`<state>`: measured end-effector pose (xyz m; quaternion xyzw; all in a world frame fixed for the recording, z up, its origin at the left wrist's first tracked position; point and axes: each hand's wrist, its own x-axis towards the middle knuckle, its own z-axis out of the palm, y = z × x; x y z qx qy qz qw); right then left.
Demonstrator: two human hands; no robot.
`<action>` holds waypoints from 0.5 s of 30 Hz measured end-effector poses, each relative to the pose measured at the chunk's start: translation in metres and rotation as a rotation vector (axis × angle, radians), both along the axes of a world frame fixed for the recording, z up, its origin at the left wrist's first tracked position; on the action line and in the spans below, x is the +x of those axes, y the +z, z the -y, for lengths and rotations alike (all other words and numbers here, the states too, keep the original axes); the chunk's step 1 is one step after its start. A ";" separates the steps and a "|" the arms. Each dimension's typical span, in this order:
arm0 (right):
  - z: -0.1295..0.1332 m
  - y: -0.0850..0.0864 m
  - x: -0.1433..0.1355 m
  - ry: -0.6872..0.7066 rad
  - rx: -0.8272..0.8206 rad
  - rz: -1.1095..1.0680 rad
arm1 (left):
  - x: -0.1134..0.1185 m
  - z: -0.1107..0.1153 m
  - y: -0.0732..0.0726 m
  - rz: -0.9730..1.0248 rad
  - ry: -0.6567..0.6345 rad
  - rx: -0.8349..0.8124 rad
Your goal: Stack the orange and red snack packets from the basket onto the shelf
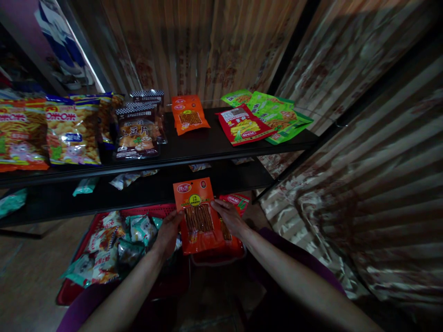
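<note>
An orange snack packet (199, 221) with a clear window of brown strips is held upright between my two hands. My left hand (170, 230) grips its left edge, and my right hand (229, 216) pinches the right edge with the thumb on the front. Behind and below it, a red basket (218, 262) holds more packets, including a red packet (242, 203). Similar orange packets (189, 114) lie on the upper black shelf (194, 148), between brown potato-chip bags (136, 131) and a red packet with yellow contents (244, 124).
Left of my hands stands a red crate (65, 288) of small green and white packets (105, 263). Puffed snack bags (72, 131) fill the shelf's left end; green packets (277, 113) lie at its right. A lower shelf (235, 177) holds small packets. A pleated curtain (377, 175) hangs on the right.
</note>
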<state>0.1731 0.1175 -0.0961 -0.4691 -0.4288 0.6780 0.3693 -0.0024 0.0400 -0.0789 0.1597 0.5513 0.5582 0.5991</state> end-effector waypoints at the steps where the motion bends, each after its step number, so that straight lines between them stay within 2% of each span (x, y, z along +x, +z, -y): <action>1: 0.000 0.001 0.000 0.004 -0.003 0.000 | 0.000 0.000 0.001 -0.011 0.001 -0.005; 10: 0.004 0.000 0.003 0.012 0.030 -0.043 | 0.004 -0.001 0.014 -0.096 0.015 -0.017; 15: 0.003 -0.003 0.004 0.007 0.034 -0.020 | 0.003 0.000 0.012 -0.052 0.012 -0.028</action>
